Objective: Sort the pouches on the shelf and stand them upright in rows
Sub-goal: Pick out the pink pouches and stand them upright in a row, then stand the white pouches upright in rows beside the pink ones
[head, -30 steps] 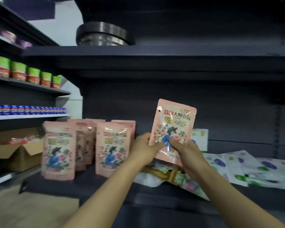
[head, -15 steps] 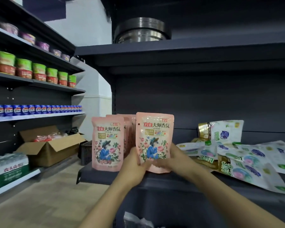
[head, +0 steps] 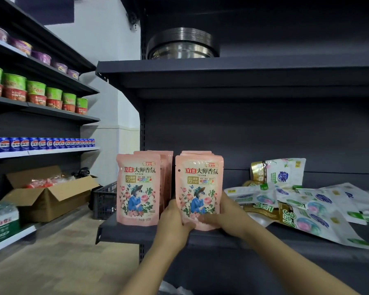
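A pink flowered pouch (head: 199, 184) stands upright at the front of the dark shelf (head: 126, 232), heading a second pink row. My left hand (head: 173, 220) grips its lower left corner and my right hand (head: 226, 213) holds its lower right side. To its left stands another upright pink pouch (head: 137, 188) with more pink ones behind it. On the right, white and gold pouches (head: 307, 213) lie flat in a loose heap, and one white pouch (head: 279, 172) leans against the back panel.
A stack of steel pans (head: 182, 44) sits on the shelf above. Left of the aisle, side shelves carry green-lidded cups (head: 36, 92) and blue cans (head: 41, 143). An open cardboard box (head: 49, 194) and a black crate (head: 104, 199) stand on the floor.
Both hands have carried the pink pouch down and left from mid-air to the shelf front beside the first pink row. The camera has turned left and moved closer.
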Motion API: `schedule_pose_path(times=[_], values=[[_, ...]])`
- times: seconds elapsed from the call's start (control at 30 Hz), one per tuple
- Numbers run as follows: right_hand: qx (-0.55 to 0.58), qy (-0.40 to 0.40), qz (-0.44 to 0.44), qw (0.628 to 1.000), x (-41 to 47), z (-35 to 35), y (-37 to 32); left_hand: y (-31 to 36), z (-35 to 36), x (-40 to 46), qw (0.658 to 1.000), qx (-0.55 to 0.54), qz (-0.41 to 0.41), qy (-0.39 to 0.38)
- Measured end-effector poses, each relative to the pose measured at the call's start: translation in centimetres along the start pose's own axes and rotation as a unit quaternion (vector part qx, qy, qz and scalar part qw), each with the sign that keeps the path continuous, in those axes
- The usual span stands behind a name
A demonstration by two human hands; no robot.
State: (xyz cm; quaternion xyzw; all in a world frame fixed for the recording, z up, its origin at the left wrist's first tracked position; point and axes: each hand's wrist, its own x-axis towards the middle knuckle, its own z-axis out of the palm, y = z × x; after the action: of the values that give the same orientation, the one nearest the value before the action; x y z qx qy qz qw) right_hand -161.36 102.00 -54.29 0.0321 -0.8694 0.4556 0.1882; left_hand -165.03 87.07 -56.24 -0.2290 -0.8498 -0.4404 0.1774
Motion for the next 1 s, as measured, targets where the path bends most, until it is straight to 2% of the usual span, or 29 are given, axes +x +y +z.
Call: schedule_pose_path(times=[0.33, 0.83, 0.9, 1.0], values=[[-0.009, 0.032, 0.036, 0.999, 0.6, 0.2, 1.4, 0.5, 0.3, 0.0, 1.0, 0.019, -0.021, 0.011], [-0.04, 0.039, 0.016, 0.998, -0.1, 1.0, 1.4, -0.3, 0.9, 0.0, 1.0, 0.007, -0.013, 0.017], [-0.033, 0.038, 0.012, 0.999, -0.4, 0.9, 1.2, -0.5, 1.0, -0.1, 0.999, 0.004, -0.01, 0.031], [-0.02, 0.036, 0.003, 0.999, -1.2, 0.5, 0.7, 0.0, 1.2, -1.2, 0.995, 0.023, 0.003, 0.097]])
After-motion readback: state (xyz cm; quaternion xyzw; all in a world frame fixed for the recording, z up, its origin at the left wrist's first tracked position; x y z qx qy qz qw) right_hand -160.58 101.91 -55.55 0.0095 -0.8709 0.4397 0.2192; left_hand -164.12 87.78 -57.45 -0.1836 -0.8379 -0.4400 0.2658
